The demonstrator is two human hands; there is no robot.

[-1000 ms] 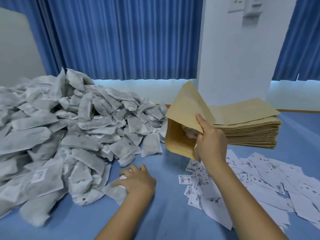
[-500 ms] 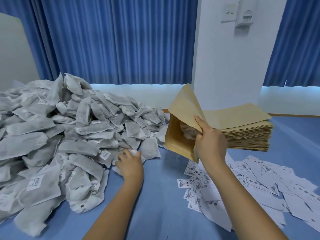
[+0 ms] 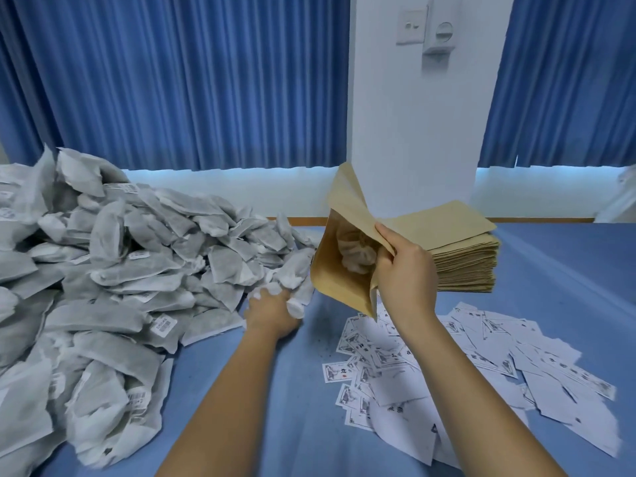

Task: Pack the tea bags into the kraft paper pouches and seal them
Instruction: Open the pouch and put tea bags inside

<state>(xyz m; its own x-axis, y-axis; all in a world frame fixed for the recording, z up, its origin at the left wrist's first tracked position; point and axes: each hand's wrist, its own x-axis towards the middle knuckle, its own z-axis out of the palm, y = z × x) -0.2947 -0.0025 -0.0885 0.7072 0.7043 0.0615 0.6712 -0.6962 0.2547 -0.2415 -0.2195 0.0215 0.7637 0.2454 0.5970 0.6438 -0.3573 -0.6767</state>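
My right hand (image 3: 404, 273) holds a kraft paper pouch (image 3: 340, 280) in the air, its mouth spread open toward the left, with tea bags visible inside. My left hand (image 3: 273, 309) grips a tea bag (image 3: 294, 273) lifted off the right edge of the heap, just left of the pouch mouth. A big heap of grey-white tea bags (image 3: 113, 270) covers the left of the blue table (image 3: 299, 390).
A stack of flat kraft pouches (image 3: 461, 259) lies behind my right hand. Loose white printed labels (image 3: 464, 359) are scattered at the right front. A white pillar (image 3: 413, 115) and blue curtains stand behind the table.
My left hand moved from the heap's front edge up and right, taking a tea bag and bringing it next to the pouch mouth. The pouch stayed held open.
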